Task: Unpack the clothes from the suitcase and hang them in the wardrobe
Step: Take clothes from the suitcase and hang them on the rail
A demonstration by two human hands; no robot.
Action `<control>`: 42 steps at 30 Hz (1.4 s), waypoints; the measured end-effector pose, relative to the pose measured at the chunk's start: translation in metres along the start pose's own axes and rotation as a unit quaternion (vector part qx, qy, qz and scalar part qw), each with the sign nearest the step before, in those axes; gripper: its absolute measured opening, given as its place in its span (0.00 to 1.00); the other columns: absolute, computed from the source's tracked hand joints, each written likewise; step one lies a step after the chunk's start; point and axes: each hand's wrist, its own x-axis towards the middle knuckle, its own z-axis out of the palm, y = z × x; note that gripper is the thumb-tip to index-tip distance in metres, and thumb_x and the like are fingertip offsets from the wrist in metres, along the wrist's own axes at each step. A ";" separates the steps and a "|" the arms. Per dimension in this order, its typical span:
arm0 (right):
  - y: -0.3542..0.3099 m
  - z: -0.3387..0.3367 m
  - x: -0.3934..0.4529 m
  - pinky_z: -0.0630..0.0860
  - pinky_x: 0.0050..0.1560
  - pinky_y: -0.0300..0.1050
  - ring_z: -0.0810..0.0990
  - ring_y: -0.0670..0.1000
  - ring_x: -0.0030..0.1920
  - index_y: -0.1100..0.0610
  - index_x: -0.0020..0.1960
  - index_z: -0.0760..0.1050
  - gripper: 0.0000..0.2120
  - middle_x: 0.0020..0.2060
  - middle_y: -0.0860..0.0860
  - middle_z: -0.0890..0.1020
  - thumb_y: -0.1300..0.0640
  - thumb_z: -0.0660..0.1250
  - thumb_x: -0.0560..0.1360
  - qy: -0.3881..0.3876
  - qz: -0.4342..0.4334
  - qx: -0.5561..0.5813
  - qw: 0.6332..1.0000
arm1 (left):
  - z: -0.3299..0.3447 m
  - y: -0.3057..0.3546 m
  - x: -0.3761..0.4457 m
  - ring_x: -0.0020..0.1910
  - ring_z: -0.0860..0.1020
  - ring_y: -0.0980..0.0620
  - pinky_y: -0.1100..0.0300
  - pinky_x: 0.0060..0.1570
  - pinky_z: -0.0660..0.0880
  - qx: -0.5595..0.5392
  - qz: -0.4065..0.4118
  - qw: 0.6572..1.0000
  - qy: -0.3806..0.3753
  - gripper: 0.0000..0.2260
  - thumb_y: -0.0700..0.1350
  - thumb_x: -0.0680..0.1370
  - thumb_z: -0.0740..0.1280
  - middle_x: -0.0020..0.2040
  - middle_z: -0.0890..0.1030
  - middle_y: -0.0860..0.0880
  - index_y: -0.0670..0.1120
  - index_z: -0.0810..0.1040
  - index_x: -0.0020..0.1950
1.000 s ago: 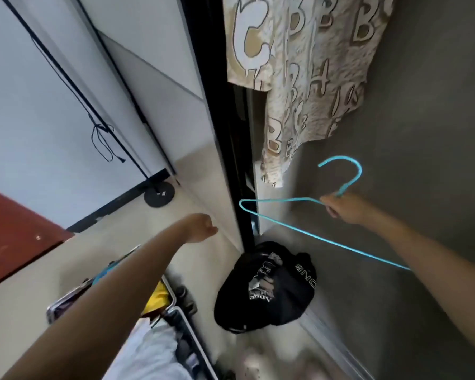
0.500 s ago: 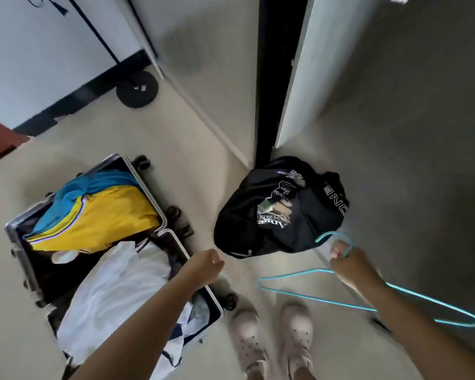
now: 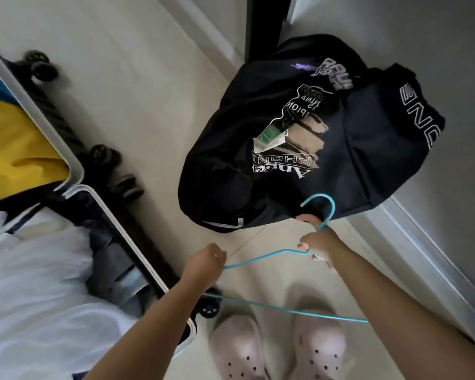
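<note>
A thin turquoise wire hanger [image 3: 266, 256] hangs low over the floor in front of me. My right hand [image 3: 317, 242] grips it at the neck, just under the hook. My left hand [image 3: 206, 263] has its fingers curled at the hanger's left corner, which is hidden behind the hand. A heap of black printed clothes [image 3: 285, 160] lies on the floor just beyond the hook. On the left, the open suitcase [image 3: 74, 165] holds a yellow garment [image 3: 19, 149], a blue one at the edge and a white garment [image 3: 39, 283].
My feet in pale clogs [image 3: 239, 349] stand below the hanger. The wardrobe's dark opening [image 3: 261, 23] is at the top, behind the black heap. A grey panel with a white base strip [image 3: 428, 256] runs along the right. Suitcase wheels [image 3: 102, 157] stick out onto the floor.
My view dropped from the wardrobe to the floor. My right hand brought the hanger down near the black heap, and my left hand moved right to the hanger's left corner.
</note>
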 end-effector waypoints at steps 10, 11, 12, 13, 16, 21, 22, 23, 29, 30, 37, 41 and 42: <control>-0.009 0.007 -0.007 0.55 0.18 0.28 0.62 0.44 0.12 0.53 0.48 0.77 0.19 0.16 0.51 0.71 0.69 0.52 0.71 0.156 -0.055 0.224 0.961 | -0.017 -0.010 0.014 0.55 0.76 0.43 0.58 0.50 0.70 -0.015 0.012 1.000 -0.007 0.08 0.46 0.78 0.62 0.51 0.79 0.41 0.42 0.74 0.52; -0.016 0.002 -0.025 0.54 0.18 0.28 0.61 0.43 0.12 0.55 0.45 0.76 0.16 0.18 0.50 0.74 0.69 0.52 0.72 0.152 -0.073 0.233 0.958 | -0.024 -0.008 0.003 0.56 0.76 0.45 0.60 0.51 0.70 0.005 0.018 1.000 -0.019 0.11 0.46 0.76 0.64 0.53 0.80 0.42 0.41 0.75 0.55; -0.026 -0.004 -0.045 0.55 0.17 0.29 0.61 0.43 0.12 0.56 0.42 0.75 0.15 0.19 0.48 0.76 0.69 0.53 0.73 0.149 -0.094 0.227 0.958 | -0.031 -0.006 -0.011 0.57 0.76 0.46 0.61 0.52 0.70 0.026 0.022 0.999 -0.036 0.13 0.46 0.75 0.66 0.55 0.79 0.43 0.41 0.74 0.56; -0.033 -0.009 -0.061 0.57 0.17 0.31 0.62 0.44 0.13 0.55 0.39 0.75 0.16 0.18 0.46 0.76 0.70 0.54 0.73 0.152 -0.121 0.206 0.959 | -0.033 -0.004 -0.022 0.57 0.76 0.46 0.61 0.53 0.70 0.049 0.033 0.997 -0.047 0.14 0.45 0.74 0.67 0.55 0.79 0.44 0.41 0.74 0.58; -0.070 -0.038 -0.132 0.61 0.20 0.35 0.62 0.46 0.17 0.46 0.36 0.75 0.20 0.14 0.45 0.67 0.69 0.58 0.73 0.193 -0.213 0.107 0.952 | -0.050 0.012 -0.074 0.58 0.75 0.47 0.63 0.52 0.69 0.055 0.046 0.995 -0.066 0.16 0.44 0.74 0.67 0.54 0.77 0.45 0.41 0.72 0.60; -0.148 -0.101 -0.265 0.57 0.19 0.32 0.60 0.47 0.18 0.45 0.35 0.78 0.19 0.15 0.46 0.63 0.67 0.61 0.74 0.221 -0.305 0.142 0.915 | -0.104 0.063 -0.177 0.67 0.67 0.49 0.62 0.61 0.64 0.050 0.132 0.988 0.069 0.30 0.45 0.75 0.66 0.69 0.65 0.47 0.45 0.56 0.73; -0.160 -0.112 -0.288 0.57 0.18 0.32 0.59 0.45 0.17 0.45 0.33 0.79 0.21 0.15 0.46 0.63 0.67 0.61 0.74 0.212 -0.322 0.174 0.906 | -0.117 0.075 -0.195 0.68 0.65 0.49 0.63 0.62 0.62 0.029 0.154 0.982 0.109 0.34 0.45 0.74 0.67 0.70 0.63 0.48 0.46 0.52 0.75; -0.173 -0.126 -0.314 0.57 0.18 0.31 0.60 0.44 0.16 0.46 0.32 0.79 0.22 0.15 0.45 0.64 0.68 0.60 0.75 0.207 -0.339 0.210 0.893 | -0.133 0.091 -0.214 0.69 0.65 0.50 0.63 0.63 0.62 0.011 0.174 0.975 0.139 0.37 0.45 0.73 0.68 0.70 0.62 0.48 0.47 0.50 0.75; -0.227 -0.192 -0.444 0.56 0.18 0.29 0.60 0.41 0.15 0.46 0.32 0.81 0.25 0.16 0.45 0.68 0.69 0.58 0.76 0.158 -0.475 0.340 0.796 | -0.195 0.166 -0.307 0.66 0.69 0.53 0.64 0.63 0.63 0.064 0.271 0.958 0.072 0.31 0.50 0.72 0.70 0.68 0.69 0.51 0.52 0.62 0.72; -0.235 -0.199 -0.461 0.55 0.18 0.29 0.60 0.41 0.15 0.46 0.33 0.81 0.25 0.17 0.45 0.70 0.69 0.58 0.76 0.148 -0.496 0.346 0.783 | -0.199 0.174 -0.319 0.65 0.71 0.53 0.63 0.62 0.65 0.070 0.273 0.959 0.035 0.31 0.52 0.70 0.71 0.67 0.71 0.50 0.51 0.64 0.70; -0.266 -0.244 -0.569 0.58 0.18 0.30 0.62 0.41 0.15 0.48 0.34 0.82 0.18 0.29 0.45 0.83 0.65 0.60 0.73 0.103 -0.593 0.347 0.719 | -0.212 0.223 -0.416 0.72 0.61 0.51 0.57 0.71 0.60 0.108 0.388 0.913 0.069 0.45 0.55 0.68 0.74 0.74 0.60 0.49 0.49 0.49 0.76; -0.277 -0.259 -0.622 0.57 0.18 0.31 0.62 0.41 0.15 0.54 0.41 0.77 0.15 0.31 0.45 0.83 0.69 0.58 0.76 0.109 -0.608 0.345 0.707 | -0.215 0.264 -0.476 0.71 0.61 0.51 0.61 0.66 0.60 0.083 0.424 0.885 0.172 0.42 0.57 0.68 0.72 0.72 0.60 0.49 0.50 0.52 0.74; -0.280 -0.260 -0.634 0.57 0.18 0.31 0.62 0.41 0.15 0.55 0.42 0.76 0.14 0.31 0.44 0.83 0.70 0.57 0.77 0.113 -0.613 0.344 0.702 | -0.216 0.272 -0.486 0.70 0.63 0.50 0.60 0.65 0.62 0.077 0.419 0.884 0.194 0.40 0.58 0.68 0.71 0.70 0.62 0.49 0.50 0.55 0.73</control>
